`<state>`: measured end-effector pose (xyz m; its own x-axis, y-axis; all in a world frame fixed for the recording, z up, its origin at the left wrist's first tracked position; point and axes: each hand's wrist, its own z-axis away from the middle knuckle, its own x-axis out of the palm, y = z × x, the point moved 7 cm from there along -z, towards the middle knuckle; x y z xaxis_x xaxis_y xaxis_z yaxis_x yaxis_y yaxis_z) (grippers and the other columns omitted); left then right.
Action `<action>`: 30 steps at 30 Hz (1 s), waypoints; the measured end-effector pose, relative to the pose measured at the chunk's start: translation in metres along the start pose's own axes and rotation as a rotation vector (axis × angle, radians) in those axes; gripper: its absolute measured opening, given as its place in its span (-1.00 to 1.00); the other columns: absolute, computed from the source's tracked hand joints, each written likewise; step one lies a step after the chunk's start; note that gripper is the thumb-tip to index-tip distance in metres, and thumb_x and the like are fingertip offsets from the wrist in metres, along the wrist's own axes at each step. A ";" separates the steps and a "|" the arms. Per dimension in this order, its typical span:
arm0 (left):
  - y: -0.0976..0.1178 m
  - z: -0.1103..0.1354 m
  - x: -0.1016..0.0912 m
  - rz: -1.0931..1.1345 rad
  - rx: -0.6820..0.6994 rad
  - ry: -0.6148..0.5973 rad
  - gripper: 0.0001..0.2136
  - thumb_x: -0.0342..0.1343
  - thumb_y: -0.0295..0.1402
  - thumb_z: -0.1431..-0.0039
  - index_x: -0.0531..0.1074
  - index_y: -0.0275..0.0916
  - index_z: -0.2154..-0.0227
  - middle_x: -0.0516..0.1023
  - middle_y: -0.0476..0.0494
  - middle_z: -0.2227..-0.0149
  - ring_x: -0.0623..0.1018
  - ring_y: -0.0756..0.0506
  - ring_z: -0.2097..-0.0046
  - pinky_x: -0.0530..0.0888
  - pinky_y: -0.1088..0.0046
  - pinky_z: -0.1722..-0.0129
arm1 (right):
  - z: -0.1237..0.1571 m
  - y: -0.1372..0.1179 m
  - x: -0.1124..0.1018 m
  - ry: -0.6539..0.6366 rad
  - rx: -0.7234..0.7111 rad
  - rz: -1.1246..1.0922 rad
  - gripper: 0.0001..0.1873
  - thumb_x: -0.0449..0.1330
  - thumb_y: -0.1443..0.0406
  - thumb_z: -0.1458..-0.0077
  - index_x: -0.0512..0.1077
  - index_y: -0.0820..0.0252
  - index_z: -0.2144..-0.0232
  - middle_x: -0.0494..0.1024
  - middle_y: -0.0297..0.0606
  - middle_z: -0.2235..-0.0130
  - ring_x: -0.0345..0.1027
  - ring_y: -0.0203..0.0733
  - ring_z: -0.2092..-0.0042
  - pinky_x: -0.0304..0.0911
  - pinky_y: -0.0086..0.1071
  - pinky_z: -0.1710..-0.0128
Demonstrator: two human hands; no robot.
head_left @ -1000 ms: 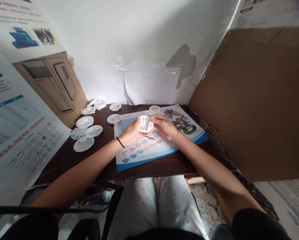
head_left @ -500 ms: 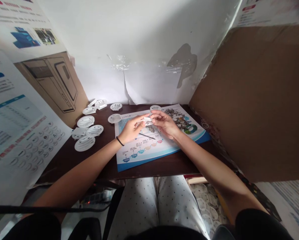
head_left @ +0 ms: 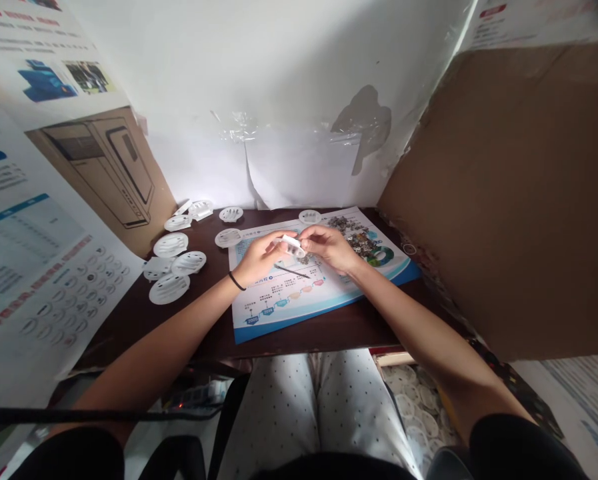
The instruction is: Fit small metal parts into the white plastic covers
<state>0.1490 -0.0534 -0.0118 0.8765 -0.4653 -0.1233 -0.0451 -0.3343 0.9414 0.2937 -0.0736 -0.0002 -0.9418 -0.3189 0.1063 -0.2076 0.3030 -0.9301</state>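
Above glossy printed sheet (head_left: 299, 300) — hands (head_left: 299, 250) pinch ribbed white disc (head_left: 291, 245).

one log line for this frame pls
left hand: grips white plastic piece | right hand: grips same piece | below: printed sheet | table left: loose white discs

white part (head_left: 292, 245) edge-on, shape unclear, poster (head_left: 23, 253) cropped left

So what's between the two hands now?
In the head view, a small white plastic piece, gripped from both sides by the left hand and right hand, over the blue-bordered printed sheet.
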 end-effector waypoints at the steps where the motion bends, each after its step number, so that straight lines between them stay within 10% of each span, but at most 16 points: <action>1: -0.004 0.000 0.002 0.063 -0.045 -0.011 -0.55 0.23 -0.01 -0.11 0.51 -0.22 0.06 0.58 -0.14 0.14 0.58 -0.04 0.14 0.61 0.37 0.14 | 0.001 0.001 0.001 -0.011 0.021 -0.008 -0.73 0.41 0.09 0.03 0.49 0.11 0.41 0.46 -0.39 0.41 0.30 -0.33 0.38 0.25 -0.35 0.30; 9: -0.021 0.001 0.008 0.240 -0.175 -0.014 -0.58 0.32 -0.03 -0.02 0.47 -0.29 0.24 0.53 -0.14 0.20 0.60 -0.08 0.15 0.66 0.40 0.26 | 0.004 -0.004 0.013 -0.113 0.030 0.096 -0.61 0.29 -0.01 -0.08 0.25 0.08 0.44 0.22 -0.47 0.52 0.03 -0.36 0.51 -0.06 -0.40 0.48; 17: -0.025 0.004 0.012 0.247 -0.235 -0.082 -0.60 0.29 0.00 -0.04 0.43 -0.27 0.32 0.52 -0.10 0.31 0.61 -0.05 0.25 0.64 0.40 0.30 | 0.007 -0.004 0.017 -0.128 0.031 0.114 -0.64 0.25 0.02 -0.10 0.23 0.09 0.45 0.22 -0.42 0.48 0.09 -0.31 0.44 0.04 -0.37 0.41; 30: -0.015 0.000 0.002 0.382 -0.269 0.105 -0.66 0.21 -0.08 -0.17 0.37 -0.26 0.23 0.56 -0.16 0.24 0.64 -0.12 0.20 0.65 0.23 0.20 | 0.003 -0.012 -0.003 0.239 0.035 0.092 -0.72 0.21 0.13 -0.11 0.20 0.07 0.48 0.20 -0.47 0.54 0.06 -0.35 0.52 -0.02 -0.44 0.54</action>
<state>0.1516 -0.0499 -0.0263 0.8656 -0.4237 0.2667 -0.2599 0.0750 0.9627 0.2998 -0.0792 0.0101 -0.9929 -0.0691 0.0967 -0.1126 0.2879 -0.9510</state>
